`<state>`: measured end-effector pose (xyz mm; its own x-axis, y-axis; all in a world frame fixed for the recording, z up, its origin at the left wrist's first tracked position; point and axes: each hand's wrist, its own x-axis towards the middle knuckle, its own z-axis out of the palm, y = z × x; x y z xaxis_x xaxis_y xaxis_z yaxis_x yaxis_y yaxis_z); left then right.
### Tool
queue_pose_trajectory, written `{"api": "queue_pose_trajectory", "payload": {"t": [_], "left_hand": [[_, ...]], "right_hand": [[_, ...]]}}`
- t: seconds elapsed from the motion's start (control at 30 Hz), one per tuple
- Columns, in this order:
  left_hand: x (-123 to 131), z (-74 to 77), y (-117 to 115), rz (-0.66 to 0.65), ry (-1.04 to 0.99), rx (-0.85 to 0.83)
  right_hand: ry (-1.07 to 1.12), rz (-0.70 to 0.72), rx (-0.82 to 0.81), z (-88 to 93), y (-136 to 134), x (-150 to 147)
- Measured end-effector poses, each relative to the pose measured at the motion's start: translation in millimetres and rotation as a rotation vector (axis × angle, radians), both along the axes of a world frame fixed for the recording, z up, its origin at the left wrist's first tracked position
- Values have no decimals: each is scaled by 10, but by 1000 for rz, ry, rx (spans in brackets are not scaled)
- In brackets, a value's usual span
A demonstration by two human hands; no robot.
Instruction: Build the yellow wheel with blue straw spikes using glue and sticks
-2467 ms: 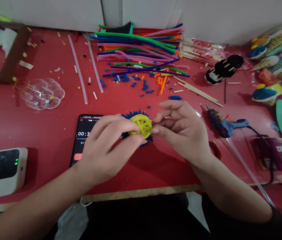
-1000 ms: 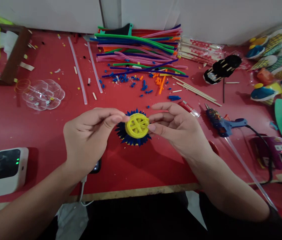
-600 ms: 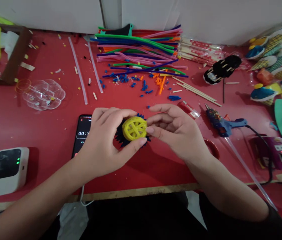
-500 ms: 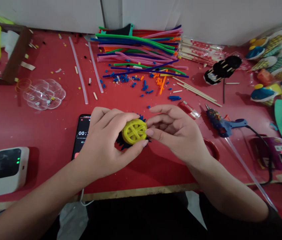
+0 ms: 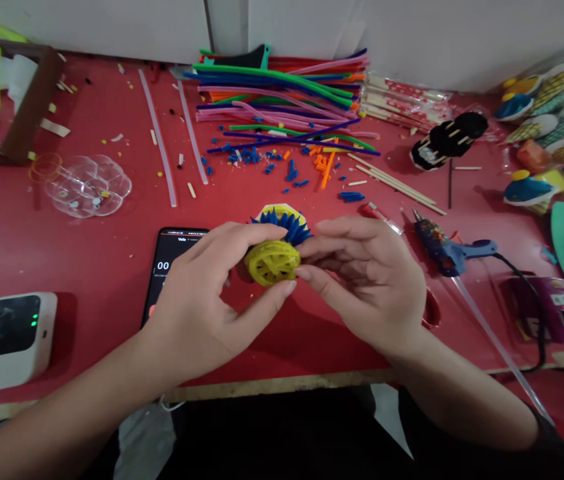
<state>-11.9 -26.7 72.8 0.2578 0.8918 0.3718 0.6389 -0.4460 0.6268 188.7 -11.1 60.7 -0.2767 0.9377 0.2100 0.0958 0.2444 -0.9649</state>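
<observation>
Holding a little yellow spoked ring (image 5: pixel 275 262) with both hands here, so the step looks like handling or lining up the ring, if I had to call it. Left hand (image 5: pixel 212 290) has it properly grasped: fingers arched over the top edge, thumb underneath near the bottom edge. Right hand (image 5: pixel 372 280) is more of a dainty pinch, thumb and forefinger at the ring's right edge, other fingers loosely curled behind. The spoked face points back toward the person, tilted up a bit.

Right behind the grip, on the far side, there's a blue spiky piece (image 5: pixel 292 228), and past that a pale yellow-edged piece (image 5: pixel 282 209) poking out. Can't tell if the ring is fixed to the spiky part or just in front of it, fingers are in the way.

Imo the next move calls for a light touch, since the ring looks fuzzy and squashable, plus a steady left hold so the right fingertips can do the fine stuff.

Around the grip: a phone (image 5: pixel 171 247) partly hidden just left of it, blue clippings (image 5: pixel 249 156) scattered beyond it, and a heap of pipe cleaners (image 5: pixel 282 87) farther out. Off to the right there's a glue gun (image 5: pixel 437 240), well apart from the fingers, nobody's touching it
</observation>
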Motion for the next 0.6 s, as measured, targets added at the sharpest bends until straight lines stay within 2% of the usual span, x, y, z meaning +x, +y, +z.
{"api": "queue_pose_trajectory", "payload": {"t": [0.2,0.6], "left_hand": [[21,6,-1,15,17,-10],[40,15,8,41,8,-71]], "right_hand": [[-62,-10,82,-82,-52,-10],[-110,-9,206,-68,-39,-16]]}}
